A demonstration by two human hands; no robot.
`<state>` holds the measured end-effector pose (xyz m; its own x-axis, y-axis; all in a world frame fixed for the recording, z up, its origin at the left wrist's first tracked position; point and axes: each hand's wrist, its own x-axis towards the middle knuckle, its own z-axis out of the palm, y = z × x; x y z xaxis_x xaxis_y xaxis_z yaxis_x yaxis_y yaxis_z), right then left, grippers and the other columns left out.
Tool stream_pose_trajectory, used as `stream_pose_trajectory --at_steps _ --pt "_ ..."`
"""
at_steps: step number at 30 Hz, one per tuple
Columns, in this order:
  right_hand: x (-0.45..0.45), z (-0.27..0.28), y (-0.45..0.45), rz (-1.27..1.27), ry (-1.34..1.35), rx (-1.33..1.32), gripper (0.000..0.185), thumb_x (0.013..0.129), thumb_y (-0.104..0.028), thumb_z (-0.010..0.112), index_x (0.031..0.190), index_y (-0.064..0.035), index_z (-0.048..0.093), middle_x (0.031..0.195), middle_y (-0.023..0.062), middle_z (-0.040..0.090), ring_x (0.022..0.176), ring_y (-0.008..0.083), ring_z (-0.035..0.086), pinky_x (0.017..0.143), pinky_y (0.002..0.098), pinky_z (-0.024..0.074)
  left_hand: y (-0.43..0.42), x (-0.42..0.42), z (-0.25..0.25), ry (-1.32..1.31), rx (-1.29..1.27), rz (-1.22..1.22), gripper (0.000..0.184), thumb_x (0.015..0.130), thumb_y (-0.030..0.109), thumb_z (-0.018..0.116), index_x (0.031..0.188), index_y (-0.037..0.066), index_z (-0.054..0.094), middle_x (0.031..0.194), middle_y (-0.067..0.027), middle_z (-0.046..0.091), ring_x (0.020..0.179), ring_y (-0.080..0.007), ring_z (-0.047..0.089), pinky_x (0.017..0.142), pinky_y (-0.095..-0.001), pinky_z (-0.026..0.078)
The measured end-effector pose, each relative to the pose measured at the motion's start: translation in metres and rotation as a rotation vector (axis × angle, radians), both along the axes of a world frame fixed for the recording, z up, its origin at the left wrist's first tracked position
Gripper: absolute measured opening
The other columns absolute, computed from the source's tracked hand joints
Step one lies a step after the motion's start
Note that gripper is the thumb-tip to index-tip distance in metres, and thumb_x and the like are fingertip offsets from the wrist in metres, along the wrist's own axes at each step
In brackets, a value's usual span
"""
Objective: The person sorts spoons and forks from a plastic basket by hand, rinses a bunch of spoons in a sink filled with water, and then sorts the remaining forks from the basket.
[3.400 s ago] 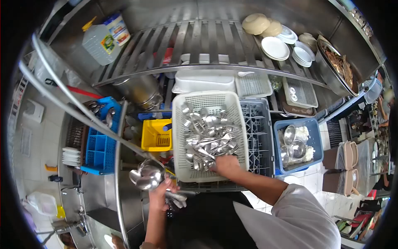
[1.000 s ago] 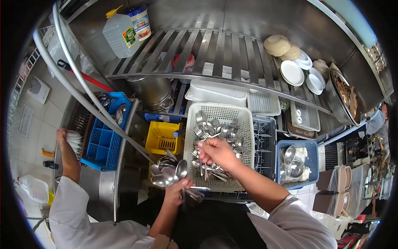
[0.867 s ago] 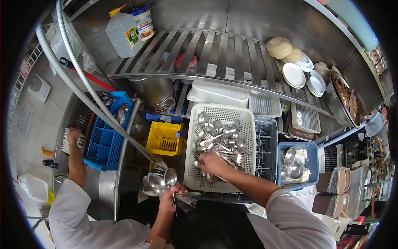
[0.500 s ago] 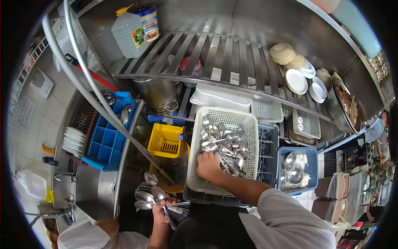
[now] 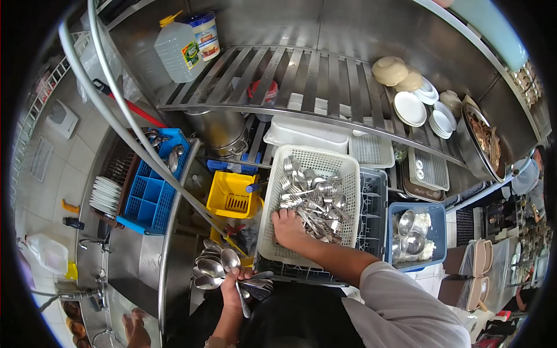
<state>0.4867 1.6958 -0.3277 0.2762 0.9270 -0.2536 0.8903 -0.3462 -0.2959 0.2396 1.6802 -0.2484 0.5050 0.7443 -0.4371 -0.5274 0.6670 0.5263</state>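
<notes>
The slatted shelf spans the far side, with plates and bowls grouped at its right; they sit well apart from both hands and look the least at risk. At the left, a long pale pole slants down towards the near middle, its lower end close to the held spoons, so a lift or swing of that bundle could knock against it and shake pieces loose.

In the middle, the white basket holds a tangled heap of forks and spoons, with a dark grey rack showing under and beside it. How firmly the basket is supported is hidden; hard pressing at its near left could tilt it.

The right hand is inside the basket, fingers bent over the left of the heap; I cannot tell whether it grips anything. Tines among the tangle could prick those fingers, and interlocked pieces could drag others out.

The left hand, left of the basket, is closed around a thick fan of spoons. The bundle looks nearly too full: loosening the fingers could let outer spoons slide into the dark gap below.
</notes>
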Motion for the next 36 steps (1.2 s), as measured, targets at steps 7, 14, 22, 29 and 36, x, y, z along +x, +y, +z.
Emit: stream_pose_trajectory --at_steps 7,14,22,29,36 --pt "0.004 -0.022 -0.019 0.078 -0.189 0.228 0.025 0.091 -0.016 0.056 0.108 -0.0021 0.069 0.111 0.0140 0.067 0.111 0.0324 0.056 0.092 0.0471 0.0466 -0.023 -0.009 -0.014 0.052 0.105 -0.074 0.025 0.085 0.022 0.076 0.090 0.008 0.055 0.098 -0.0066 0.058 0.108 -0.0253 0.058 0.112 -0.0464 0.042" --pt "0.074 0.055 -0.014 -0.183 0.278 0.077 0.022 0.084 -0.018 0.070 0.099 -0.0020 0.074 0.104 0.0152 0.075 0.102 0.0349 0.069 0.088 0.0447 0.0538 -0.031 0.000 0.021 0.040 0.065 0.158 0.025 0.089 0.022 0.069 0.104 0.007 0.057 0.081 -0.0009 0.058 0.087 -0.0181 0.060 0.110 -0.0439 0.044" --pt "0.166 0.204 -0.092 -0.133 1.229 0.521 0.015 0.094 0.002 0.070 0.109 0.0003 0.070 0.104 0.0061 0.075 0.092 0.0114 0.069 0.086 0.0281 0.0548 0.006 0.046 0.026 0.192 0.006 0.084 0.029 0.094 0.035 0.071 0.101 0.010 0.059 0.080 -0.0024 0.059 0.076 -0.0210 0.060 0.093 -0.0470 0.054" --pt "0.142 0.254 -0.085 0.776 1.156 0.521 0.013 0.090 -0.008 0.078 0.101 -0.0030 0.073 0.105 0.0086 0.072 0.103 0.0235 0.068 0.092 0.0376 0.0532 0.052 0.100 0.013 -0.044 -0.021 -0.538 0.038 0.093 0.036 0.071 0.109 0.001 0.065 0.100 -0.0193 0.073 0.095 -0.0353 0.073 0.086 -0.0502 0.061" --pt "0.135 0.188 -0.067 0.637 0.914 0.507 0.012 0.092 -0.005 0.075 0.104 -0.0085 0.074 0.124 0.0044 0.063 0.117 0.0236 0.060 0.101 0.0381 0.0485 0.006 0.106 0.033 -0.446 -0.170 -0.764 0.043 0.094 0.039 0.074 0.110 0.001 0.062 0.084 -0.0028 0.056 0.087 -0.0185 0.057 0.099 -0.0422 0.049"
